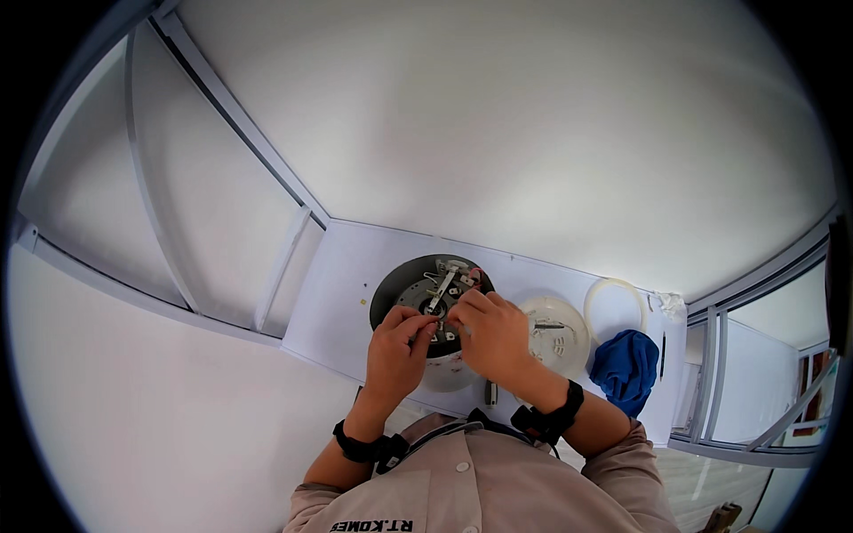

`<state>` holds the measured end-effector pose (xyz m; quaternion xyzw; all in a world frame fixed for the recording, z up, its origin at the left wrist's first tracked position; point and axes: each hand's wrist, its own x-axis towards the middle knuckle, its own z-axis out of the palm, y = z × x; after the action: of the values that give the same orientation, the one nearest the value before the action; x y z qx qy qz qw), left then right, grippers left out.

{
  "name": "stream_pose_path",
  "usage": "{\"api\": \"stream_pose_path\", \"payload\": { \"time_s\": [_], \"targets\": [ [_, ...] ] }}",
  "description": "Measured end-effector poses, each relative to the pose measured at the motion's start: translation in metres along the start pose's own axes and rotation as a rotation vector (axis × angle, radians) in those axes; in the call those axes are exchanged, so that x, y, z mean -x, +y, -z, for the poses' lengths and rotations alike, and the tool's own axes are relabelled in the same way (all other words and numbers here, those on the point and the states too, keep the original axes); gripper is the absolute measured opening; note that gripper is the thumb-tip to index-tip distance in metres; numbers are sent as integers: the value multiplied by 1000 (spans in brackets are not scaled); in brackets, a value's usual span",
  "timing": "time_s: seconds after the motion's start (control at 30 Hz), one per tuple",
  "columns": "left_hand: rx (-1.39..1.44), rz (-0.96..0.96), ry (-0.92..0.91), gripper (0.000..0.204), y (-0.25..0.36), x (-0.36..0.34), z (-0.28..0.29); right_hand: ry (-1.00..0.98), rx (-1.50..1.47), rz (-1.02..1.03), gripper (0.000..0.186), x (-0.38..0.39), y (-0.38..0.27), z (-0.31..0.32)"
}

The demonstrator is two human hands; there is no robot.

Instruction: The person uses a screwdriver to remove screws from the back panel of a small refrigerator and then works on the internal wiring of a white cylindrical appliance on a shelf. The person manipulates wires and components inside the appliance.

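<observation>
A round appliance [386, 295], which looks like an upturned rice cooker, stands with its underside open on the white table. Inside its dark rim are a grey metal disc, a pale lever-like strip [443, 286] and several wires. Both my hands reach over its near side. The fingertips of my left hand [399, 351] are pinched together near the middle of the opening. Beside them, my right hand [490, 333] has its fingers closed at the near right part of the opening. Whatever sits between the fingertips is too small and covered to make out.
Right of the appliance lies a round white cover [569, 342] with small pieces on it. Beyond are a pale ring [641, 298], a bunched blue cloth [625, 369], a thin black tool [663, 357] and crumpled clear plastic [673, 306]. White panels [498, 133] enclose the table.
</observation>
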<state>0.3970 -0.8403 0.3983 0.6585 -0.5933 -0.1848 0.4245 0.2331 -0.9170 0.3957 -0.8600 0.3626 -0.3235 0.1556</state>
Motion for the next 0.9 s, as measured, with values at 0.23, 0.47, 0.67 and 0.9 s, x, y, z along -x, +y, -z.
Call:
{"api": "stream_pose_path", "payload": {
  "time_s": [0.23,0.47,0.67,0.9],
  "targets": [
    [-47,-53,17,13,0,0,-1,6,9,25,10,3,0,0],
    [-83,-58,42,10,1,-2,-2,25,11,44,11,3,-1,-2],
    [-52,-45,52,11,-1,-1,-4,115,48,85,13,5,0,-10],
    [-35,-19,34,12,-2,0,-3,106,31,88,15,5,1,-10]
  ]
}}
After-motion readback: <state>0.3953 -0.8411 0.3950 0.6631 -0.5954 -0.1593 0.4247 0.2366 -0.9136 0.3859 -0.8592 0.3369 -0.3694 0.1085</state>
